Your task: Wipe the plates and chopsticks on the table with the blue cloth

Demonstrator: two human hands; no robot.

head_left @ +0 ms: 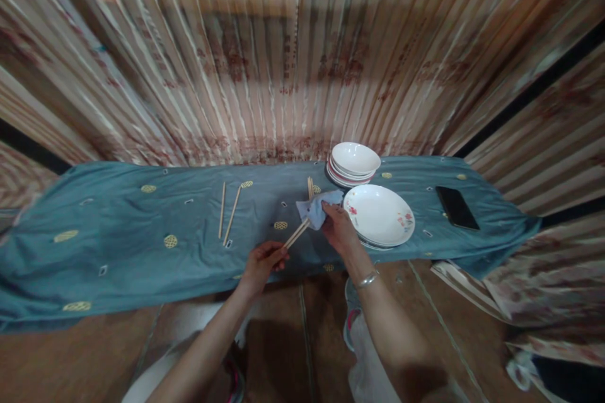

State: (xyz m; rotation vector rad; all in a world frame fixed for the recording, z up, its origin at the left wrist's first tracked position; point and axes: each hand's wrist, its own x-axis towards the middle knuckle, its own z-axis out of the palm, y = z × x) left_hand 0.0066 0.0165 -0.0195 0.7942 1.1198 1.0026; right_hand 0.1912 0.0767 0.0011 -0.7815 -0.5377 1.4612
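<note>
A pair of wooden chopsticks slants up from my left hand, whose fingers are closed round the lower ends. My right hand grips a light blue cloth, which wraps the chopsticks' upper part and hides it. Just behind the cloth, more chopsticks lie on the table, partly covered from view. Two separate chopsticks rest to the left, a little apart from each other. Right beside my right hand is a stack of white plates with red flowers.
Behind the plates stands a stack of white bowls. A black phone lies farther right. A teal patterned cloth covers the long narrow table. Striped curtains hang along its back edge.
</note>
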